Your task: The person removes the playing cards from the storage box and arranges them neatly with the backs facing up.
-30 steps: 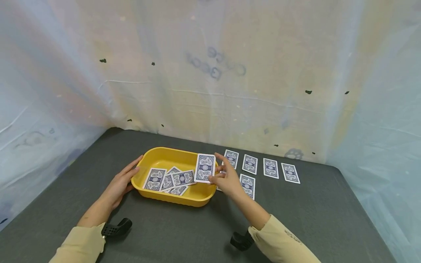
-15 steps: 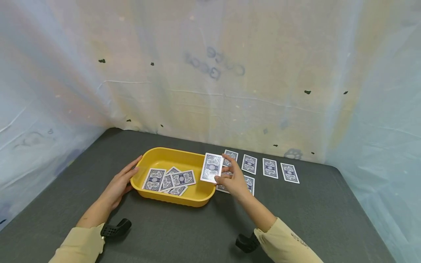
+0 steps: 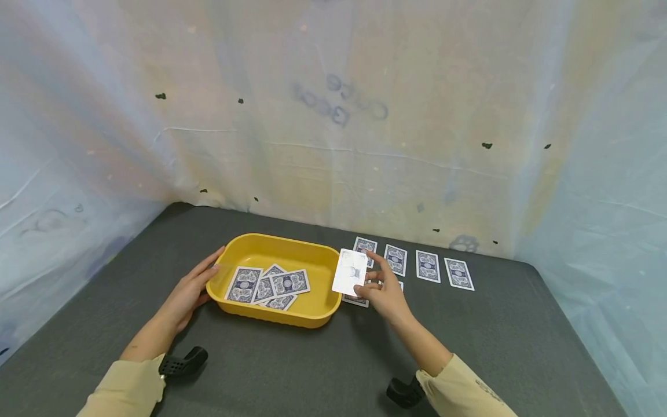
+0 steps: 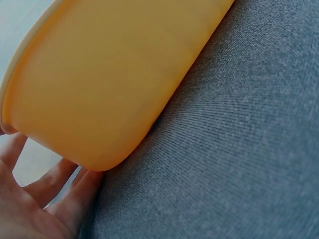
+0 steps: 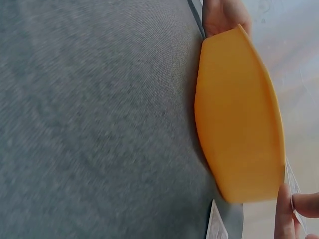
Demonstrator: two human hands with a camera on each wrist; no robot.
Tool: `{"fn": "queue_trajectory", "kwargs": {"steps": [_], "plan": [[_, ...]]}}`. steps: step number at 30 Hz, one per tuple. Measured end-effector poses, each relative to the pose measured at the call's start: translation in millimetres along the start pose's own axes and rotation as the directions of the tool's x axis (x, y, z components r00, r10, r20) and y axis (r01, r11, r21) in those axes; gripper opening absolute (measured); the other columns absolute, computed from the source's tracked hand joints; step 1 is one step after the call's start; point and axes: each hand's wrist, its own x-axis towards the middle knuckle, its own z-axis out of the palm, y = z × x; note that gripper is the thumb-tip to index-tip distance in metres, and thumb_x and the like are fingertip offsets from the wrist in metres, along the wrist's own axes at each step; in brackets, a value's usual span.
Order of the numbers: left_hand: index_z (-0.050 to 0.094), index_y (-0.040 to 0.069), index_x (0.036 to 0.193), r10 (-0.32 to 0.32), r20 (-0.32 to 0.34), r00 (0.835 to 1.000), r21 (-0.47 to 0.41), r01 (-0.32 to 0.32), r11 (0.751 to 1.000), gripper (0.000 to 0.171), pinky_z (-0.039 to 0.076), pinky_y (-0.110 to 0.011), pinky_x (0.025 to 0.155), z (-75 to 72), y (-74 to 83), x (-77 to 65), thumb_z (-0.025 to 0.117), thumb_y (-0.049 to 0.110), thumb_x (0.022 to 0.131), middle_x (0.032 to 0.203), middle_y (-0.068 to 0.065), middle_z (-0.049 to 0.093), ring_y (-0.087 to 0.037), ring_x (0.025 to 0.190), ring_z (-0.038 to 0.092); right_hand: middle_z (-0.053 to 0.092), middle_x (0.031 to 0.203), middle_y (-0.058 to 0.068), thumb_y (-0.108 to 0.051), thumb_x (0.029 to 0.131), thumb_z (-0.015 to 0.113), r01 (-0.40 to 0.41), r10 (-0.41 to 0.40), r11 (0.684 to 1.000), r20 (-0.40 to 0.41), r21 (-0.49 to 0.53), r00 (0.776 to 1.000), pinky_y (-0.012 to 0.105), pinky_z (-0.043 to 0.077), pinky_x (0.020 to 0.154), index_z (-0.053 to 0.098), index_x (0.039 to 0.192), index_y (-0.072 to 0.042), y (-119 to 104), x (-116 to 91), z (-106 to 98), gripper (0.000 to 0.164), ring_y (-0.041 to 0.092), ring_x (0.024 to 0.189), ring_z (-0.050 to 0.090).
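My left hand [image 3: 183, 295] holds the left end of a yellow plastic tray [image 3: 271, 318], thumb at the rim and fingers against its outer wall. In the left wrist view, its fingers [image 4: 47, 184] meet the lower corner of the tray. My right hand [image 3: 384, 289] pinches one playing card [image 3: 349, 272] by its right edge, just beyond the tray's right rim. Glare whitens the card's patterned back. Several blue-backed playing cards [image 3: 290, 282] lie overlapping inside the tray. Another card [image 3: 356, 301] lies on the table, partly hidden below the held one.
A row of face-down cards [image 3: 428, 266] runs along the back right of the dark table [image 3: 292, 370]. More cards are partly covered by my right hand. A pale plastic sheet [image 3: 333, 168] hangs behind the table and at both sides.
My right hand has moved rightward with the card, from over the tray's right end to beyond its rim, and the card has tilted into glare. My left hand and the tray stay put.
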Motion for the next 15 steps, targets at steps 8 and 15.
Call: {"fn": "queue_trajectory", "kwargs": {"steps": [8, 15], "plan": [[0.01, 0.034, 0.155, -0.013, 0.0, 1.0, 0.006, 0.013, 1.0, 0.064, 0.042, -0.021, 0.085, 0.2, 0.2, 0.7, 0.035, 0.054, 0.1, 0.162, -0.009, 0.005, -0.032, 0.139, 0.025, 0.055, 0.096, 0.015, 0.005, 0.079, 0.068, -0.03, 0.027, 0.998, -0.05, -0.062, 0.998, 0.036, 0.054, 0.072, 0.038, 0.146, -0.012, 3, -3, -13, 0.075, 0.013, 0.069, 0.061], [0.009, 0.034, 0.154, -0.024, -0.003, 1.0, 0.004, 0.024, 1.0, 0.063, 0.04, -0.033, 0.094, 1.6, 0.5, 1.2, 0.034, 0.055, 0.1, 0.162, -0.008, 0.004, -0.033, 0.14, 0.023, 0.052, 0.097, 0.014, 0.007, 0.078, 0.064, -0.043, 0.041, 0.999, -0.074, -0.031, 0.996, 0.032, 0.053, 0.07, 0.036, 0.146, -0.011, 10, -4, -27, 0.076, 0.011, 0.067, 0.057]]}}
